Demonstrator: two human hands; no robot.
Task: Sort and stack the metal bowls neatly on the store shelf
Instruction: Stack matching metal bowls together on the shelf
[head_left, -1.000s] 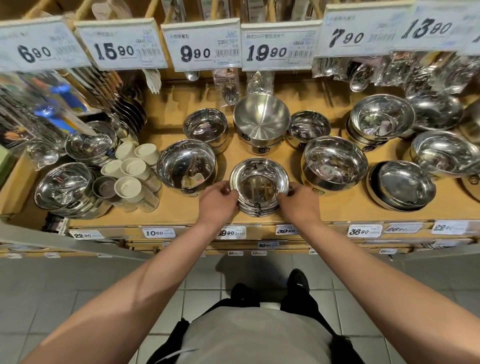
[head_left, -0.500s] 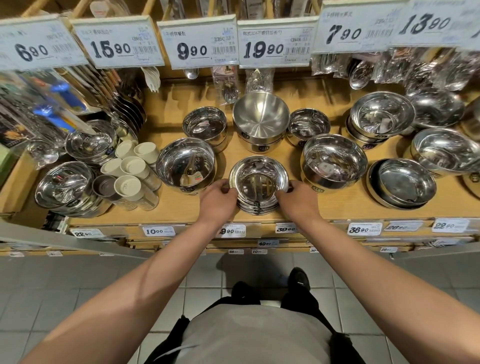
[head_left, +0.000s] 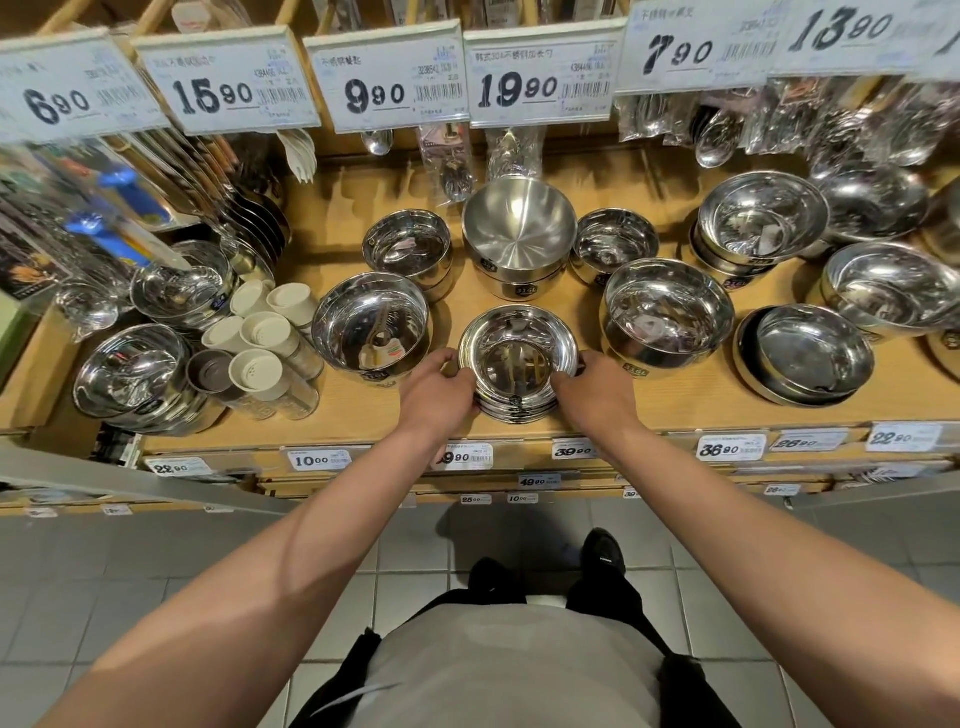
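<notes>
A stack of small metal bowls sits near the front edge of the wooden shelf, and both hands clasp it. The left hand presses its left side, the right hand its right, fingers curled around the rims. Left of the stack stands a larger bowl, right of it another large bowl, behind it a matte bowl.

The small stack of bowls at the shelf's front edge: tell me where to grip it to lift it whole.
Grip the small stack of bowls low on its two opposite sides, coming from the front, as the left hand and right hand do. Its flared rims overhang, and bigger bowls crowd it on both sides.
</notes>
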